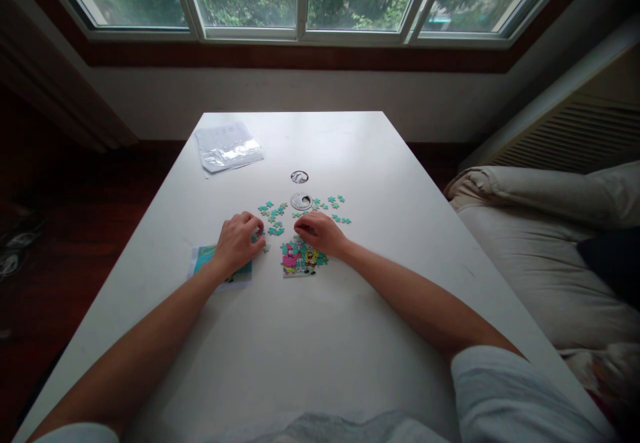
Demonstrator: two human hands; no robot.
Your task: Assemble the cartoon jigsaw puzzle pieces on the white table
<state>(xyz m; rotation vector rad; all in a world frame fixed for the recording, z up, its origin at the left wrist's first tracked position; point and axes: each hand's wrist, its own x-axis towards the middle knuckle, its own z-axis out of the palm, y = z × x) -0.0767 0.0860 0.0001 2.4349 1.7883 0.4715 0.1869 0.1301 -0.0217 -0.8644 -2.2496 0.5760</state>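
Observation:
My left hand is curled at the left of the loose pieces. A bit of teal shows between its thumb and fingers, which appear closed on a puzzle piece. My right hand hovers at the upper edge of a partly joined jigsaw puzzle with a pink and a yellow cartoon figure. Its fingers are pinched together, and whatever they hold is hidden. Loose teal puzzle pieces lie scattered beyond both hands. Under my left wrist is a blue-green picture sheet, partly covered by the forearm.
Two small round objects sit on the white table behind the pieces. A clear plastic bag with paper lies at the far left. To the right of the table stands a beige sofa; a window is ahead.

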